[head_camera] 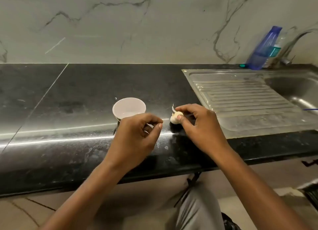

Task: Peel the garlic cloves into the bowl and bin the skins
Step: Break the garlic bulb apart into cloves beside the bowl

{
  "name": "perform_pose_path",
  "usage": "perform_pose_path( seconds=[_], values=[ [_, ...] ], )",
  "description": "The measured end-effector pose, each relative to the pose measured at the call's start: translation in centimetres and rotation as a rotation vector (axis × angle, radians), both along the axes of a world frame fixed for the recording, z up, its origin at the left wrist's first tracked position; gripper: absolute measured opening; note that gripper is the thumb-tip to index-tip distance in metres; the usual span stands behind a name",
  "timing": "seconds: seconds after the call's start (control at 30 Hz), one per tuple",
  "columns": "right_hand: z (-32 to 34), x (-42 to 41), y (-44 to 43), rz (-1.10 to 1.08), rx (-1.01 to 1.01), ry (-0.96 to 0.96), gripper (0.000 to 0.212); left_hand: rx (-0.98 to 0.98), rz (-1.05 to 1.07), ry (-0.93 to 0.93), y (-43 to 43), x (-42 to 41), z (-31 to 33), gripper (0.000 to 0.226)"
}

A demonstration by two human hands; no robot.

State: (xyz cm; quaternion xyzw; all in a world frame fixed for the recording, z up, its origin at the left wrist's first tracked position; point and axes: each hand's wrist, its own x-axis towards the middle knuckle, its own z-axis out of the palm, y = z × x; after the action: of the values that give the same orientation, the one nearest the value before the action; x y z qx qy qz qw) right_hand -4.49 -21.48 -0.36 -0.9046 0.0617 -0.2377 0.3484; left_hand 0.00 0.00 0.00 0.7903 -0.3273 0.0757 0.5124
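Observation:
A garlic bulb (174,118) with a loose strip of papery skin sticking up from its top sits just above the black counter (77,92). My right hand (201,126) pinches it between thumb and fingertips. A small white bowl (128,105) stands to the left of the bulb; its inside looks bare. In front of the bowl is my left hand (137,136), fingers curled and thumb close to the index tip, a short gap left of the bulb. Whether it holds a bit of skin I cannot tell.
A steel sink (296,88) with a ribbed drainboard (240,98) fills the counter's right side. A blue bottle (265,48) and a tap stand behind it. Small skin flakes (166,147) lie near the counter's front edge. Something dark (312,197) is on the floor at right.

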Motion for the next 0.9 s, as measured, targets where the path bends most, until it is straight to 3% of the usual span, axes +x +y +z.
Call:
perform_pose_path(
  seconds=[0.1,0.3,0.47,0.57,0.7,0.9],
  values=[
    [-0.6,0.9,-0.6,-0.032,-0.151,0.063,0.028,0.021,-0.009,0.032,-0.5,0.1,-0.4,0.007],
    [-1.5,1.7,-0.9,-0.015,-0.152,0.099,0.029,0.034,-0.005,0.143,-0.9,0.3,-1.8,0.015],
    [-1.0,1.3,-0.8,-0.015,-0.014,0.098,0.029,0.064,-0.037,0.205,-1.1,0.3,-1.8,0.047],
    [-0.4,0.6,0.0,0.023,0.163,0.093,0.029,0.030,-0.075,0.250,-1.1,0.4,-1.5,0.055],
    [0.4,0.0,1.4,0.140,0.381,0.072,0.026,-0.086,-0.134,0.317,-0.7,0.5,-1.4,0.051],
    [0.0,-0.4,3.3,0.219,0.482,0.074,0.029,-0.204,-0.128,0.358,1.1,1.0,-1.9,0.041]
  ],
)
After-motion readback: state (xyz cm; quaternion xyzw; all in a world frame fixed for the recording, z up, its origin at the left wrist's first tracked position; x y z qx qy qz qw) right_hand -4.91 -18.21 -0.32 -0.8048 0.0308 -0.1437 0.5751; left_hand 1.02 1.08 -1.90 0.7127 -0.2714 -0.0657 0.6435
